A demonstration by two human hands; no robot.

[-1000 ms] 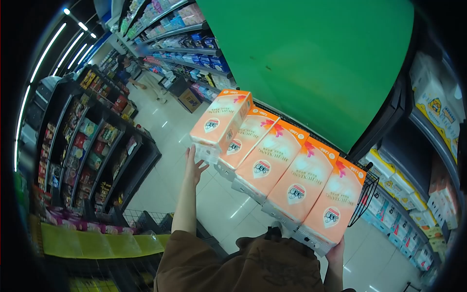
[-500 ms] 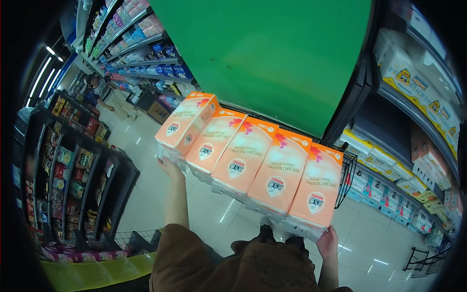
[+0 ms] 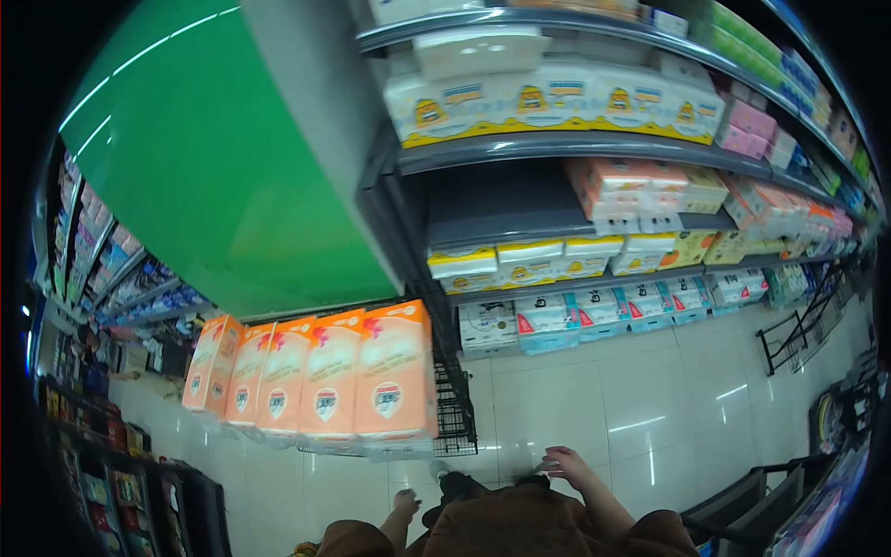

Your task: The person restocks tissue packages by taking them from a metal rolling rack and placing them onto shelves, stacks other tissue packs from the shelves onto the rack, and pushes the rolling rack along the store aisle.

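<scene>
A row of orange tissue packs (image 3: 327, 376) stands on a black wire rack (image 3: 455, 399) in front of the green panel. The leftmost pack (image 3: 212, 364) sits at a slight angle to the others. My left hand (image 3: 406, 504) hangs low beside my body, below the packs and apart from them; it looks loosely open and holds nothing, though its fingers are small and blurred. Off to the right of the rack, my right hand (image 3: 568, 464) is over the floor, open with its fingers apart, touching nothing.
On the right, a shelf unit (image 3: 557, 153) carries white-and-yellow tissue packs (image 3: 557, 97) and orange packs (image 3: 622, 186). Blue-white packs (image 3: 603, 311) line its bottom. A green panel (image 3: 223, 176) rises behind the rack. Dark shelving (image 3: 176, 506) stands lower left, and a black wire stand (image 3: 798, 334) at right.
Both hands have let go of the row of orange packs and dropped toward my body. My view has turned right, so the packs now appear further left and the shelf unit fills the right.
</scene>
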